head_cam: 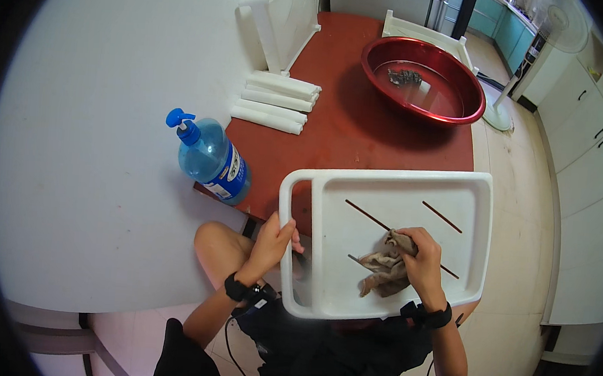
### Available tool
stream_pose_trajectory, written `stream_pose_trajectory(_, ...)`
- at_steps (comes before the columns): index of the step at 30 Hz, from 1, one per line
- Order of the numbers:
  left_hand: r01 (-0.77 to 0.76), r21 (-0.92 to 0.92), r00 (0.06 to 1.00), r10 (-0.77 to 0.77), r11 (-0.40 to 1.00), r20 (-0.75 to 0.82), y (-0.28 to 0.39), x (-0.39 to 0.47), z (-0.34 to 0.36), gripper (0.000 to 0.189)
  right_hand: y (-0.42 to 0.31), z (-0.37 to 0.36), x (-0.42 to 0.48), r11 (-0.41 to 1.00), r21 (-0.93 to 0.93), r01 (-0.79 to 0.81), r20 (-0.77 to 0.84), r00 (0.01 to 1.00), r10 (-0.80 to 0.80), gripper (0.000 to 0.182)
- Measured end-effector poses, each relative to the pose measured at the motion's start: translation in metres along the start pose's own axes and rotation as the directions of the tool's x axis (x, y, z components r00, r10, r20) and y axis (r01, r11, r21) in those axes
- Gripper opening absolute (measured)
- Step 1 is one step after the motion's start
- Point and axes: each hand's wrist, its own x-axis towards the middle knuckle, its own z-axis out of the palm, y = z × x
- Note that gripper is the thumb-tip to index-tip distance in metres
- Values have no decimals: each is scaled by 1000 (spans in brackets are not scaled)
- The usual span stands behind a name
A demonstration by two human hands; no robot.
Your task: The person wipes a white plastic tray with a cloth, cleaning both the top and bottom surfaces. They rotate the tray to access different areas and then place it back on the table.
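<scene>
A white plastic tray with diagonal slots and a handle bar on its left side rests over my lap, its far edge at the red tabletop. My left hand is wrapped around that handle bar. A crumpled grey-brown cloth is bunched under my right hand, which pinches its upper part against the tray's inner floor. The cloth covers part of the slots. Both wrists wear black bands.
On the red table stand a blue pump bottle and a red basin of water with a dark scrubber. Several white tubes lie near the wall, below a leaning white panel. A pedestal fan stands beyond.
</scene>
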Motion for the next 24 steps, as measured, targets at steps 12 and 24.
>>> stream_pose_trajectory(12,20,177,1000,-17,984,-20,7,52,5,30,35,14,45,996,-32,-82,218,972,87,25)
stream_pose_trajectory(24,68,-95,993,-76,993,-86,-19,-66,40,80,34,13,52,995,-75,-60,243,967,76,24)
